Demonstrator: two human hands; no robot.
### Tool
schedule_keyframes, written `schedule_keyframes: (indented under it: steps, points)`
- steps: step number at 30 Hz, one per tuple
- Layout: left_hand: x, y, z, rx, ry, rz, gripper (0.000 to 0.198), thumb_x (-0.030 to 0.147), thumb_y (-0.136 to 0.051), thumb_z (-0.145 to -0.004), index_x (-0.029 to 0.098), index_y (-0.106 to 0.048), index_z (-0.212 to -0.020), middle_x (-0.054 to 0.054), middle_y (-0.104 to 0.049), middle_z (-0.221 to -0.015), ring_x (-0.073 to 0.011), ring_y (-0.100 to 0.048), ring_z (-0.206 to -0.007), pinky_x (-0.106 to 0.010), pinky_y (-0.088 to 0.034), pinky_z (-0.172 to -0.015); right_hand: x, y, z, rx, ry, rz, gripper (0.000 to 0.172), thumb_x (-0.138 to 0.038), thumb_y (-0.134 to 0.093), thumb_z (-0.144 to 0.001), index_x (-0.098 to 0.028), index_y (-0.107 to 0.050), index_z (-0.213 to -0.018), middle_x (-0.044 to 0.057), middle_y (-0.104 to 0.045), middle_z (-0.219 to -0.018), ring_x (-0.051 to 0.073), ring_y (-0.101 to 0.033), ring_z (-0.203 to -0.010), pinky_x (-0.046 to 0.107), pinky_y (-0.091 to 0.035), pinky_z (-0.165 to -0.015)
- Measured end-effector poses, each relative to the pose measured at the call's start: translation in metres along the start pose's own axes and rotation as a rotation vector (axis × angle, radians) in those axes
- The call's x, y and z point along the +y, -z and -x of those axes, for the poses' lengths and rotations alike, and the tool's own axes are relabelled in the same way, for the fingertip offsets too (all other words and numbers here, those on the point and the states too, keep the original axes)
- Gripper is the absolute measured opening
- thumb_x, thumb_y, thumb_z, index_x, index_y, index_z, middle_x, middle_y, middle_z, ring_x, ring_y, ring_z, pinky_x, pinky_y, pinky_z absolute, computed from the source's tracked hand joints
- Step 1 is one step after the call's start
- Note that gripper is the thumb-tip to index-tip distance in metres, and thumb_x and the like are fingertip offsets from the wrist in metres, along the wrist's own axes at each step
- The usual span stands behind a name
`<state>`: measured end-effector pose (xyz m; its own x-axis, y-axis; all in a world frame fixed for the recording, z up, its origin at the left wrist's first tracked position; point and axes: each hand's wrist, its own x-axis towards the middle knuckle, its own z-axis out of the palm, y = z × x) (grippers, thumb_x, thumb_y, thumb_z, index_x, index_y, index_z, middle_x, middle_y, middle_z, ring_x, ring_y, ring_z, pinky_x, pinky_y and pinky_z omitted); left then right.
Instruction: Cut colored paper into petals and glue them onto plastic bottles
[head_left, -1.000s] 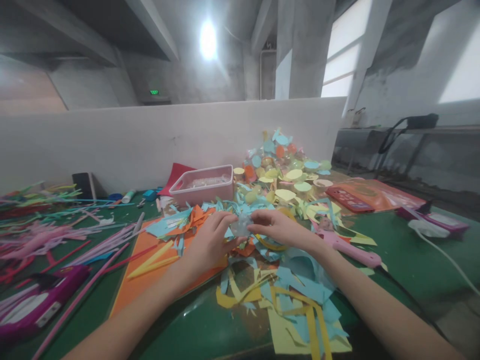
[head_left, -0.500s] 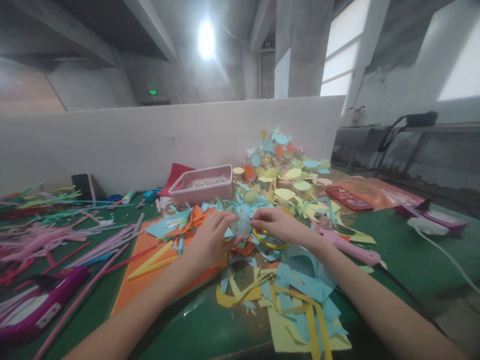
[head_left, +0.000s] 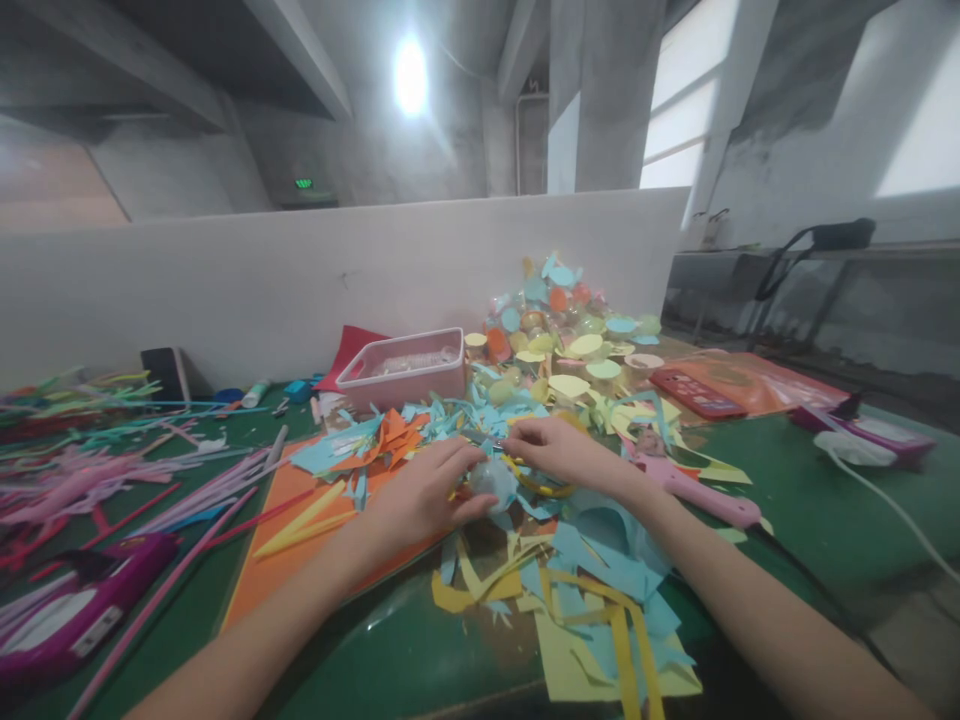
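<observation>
Clear ball (head_left: 493,478) in left hand (head_left: 422,490) (cupped)

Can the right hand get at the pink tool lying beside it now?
Probably yes: the pink tool lies mostly uncovered just beside the right hand, with only flat paper scraps between them, though that hand is busy at the clear ball.

A pink tray (head_left: 405,392) stands on the green table (head_left: 810,520), close in front of the white partition (head_left: 262,290). Just right of the tray rises a heap of capsules and paper discs (head_left: 570,320). Nearer the viewer than the tray, blue, yellow and orange paper scraps (head_left: 600,600) lie strewn, some over an orange sheet (head_left: 300,540). Far left of the tray lie coloured straws (head_left: 112,470), and a black phone (head_left: 166,372) leans on the partition. Right of the tray, beyond the scraps, lies a pink glue gun (head_left: 697,495).
</observation>
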<state>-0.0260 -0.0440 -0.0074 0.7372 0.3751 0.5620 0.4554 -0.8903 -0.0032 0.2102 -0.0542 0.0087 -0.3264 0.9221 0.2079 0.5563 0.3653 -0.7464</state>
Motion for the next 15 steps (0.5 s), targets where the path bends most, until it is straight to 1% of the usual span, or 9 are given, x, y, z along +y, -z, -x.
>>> schedule_keyframes:
  steps: [3,5,8,12,15]
  points:
    - [0.004,0.001,-0.001,-0.088,-0.071,0.008,0.031,0.041,-0.061,-0.093,0.019,-0.058,-0.114,-0.01,-0.069,-0.102,-0.023,-0.066,-0.094,-0.034,-0.053,-0.079,0.006,-0.001,-0.001,0.061,0.014,0.033,0.034,-0.045,-0.052,-0.093,-0.021,-0.05,-0.069,-0.004,-0.047,-0.064,0.013,-0.042,-0.062,0.027,-0.03,-0.059]
    - [0.007,0.0,-0.002,-0.116,-0.116,0.012,0.03,0.04,-0.06,-0.093,0.018,-0.059,-0.113,-0.009,-0.069,-0.097,-0.0225,-0.066,-0.089,-0.034,-0.053,-0.076,0.009,-0.001,-0.002,0.074,0.028,0.051,0.034,-0.043,-0.051,-0.094,-0.02,-0.05,-0.069,-0.004,-0.046,-0.064,0.012,-0.041,-0.061,0.027,-0.03,-0.059]
    - [0.008,-0.002,-0.003,-0.144,-0.118,0.021,0.03,0.04,-0.06,-0.093,0.017,-0.059,-0.113,-0.008,-0.067,-0.091,-0.0222,-0.065,-0.084,-0.033,-0.052,-0.074,0.011,-0.003,-0.003,0.09,0.051,0.081,0.034,-0.042,-0.049,-0.095,-0.021,-0.047,-0.068,-0.004,-0.046,-0.063,0.012,-0.042,-0.06,0.026,-0.03,-0.058]
    - [0.009,-0.004,-0.003,-0.178,-0.117,0.055,0.031,0.039,-0.057,-0.095,0.018,-0.059,-0.118,-0.008,-0.067,-0.095,-0.0221,-0.063,-0.087,-0.033,-0.05,-0.076,0.0,0.0,0.001,0.16,0.051,0.174,0.034,-0.039,-0.046,-0.097,-0.021,-0.043,-0.068,-0.004,-0.048,-0.064,0.013,-0.045,-0.061,0.026,-0.03,-0.059]
    - [0.01,-0.004,-0.003,-0.207,-0.118,0.082,0.033,0.04,-0.055,-0.096,0.018,-0.059,-0.121,-0.009,-0.067,-0.098,-0.0231,-0.062,-0.093,-0.035,-0.05,-0.083,-0.012,0.013,0.017,0.213,0.005,0.356,0.034,-0.038,-0.042,-0.1,-0.021,-0.044,-0.071,-0.002,-0.053,-0.067,0.014,-0.048,-0.063,0.027,-0.03,-0.058]
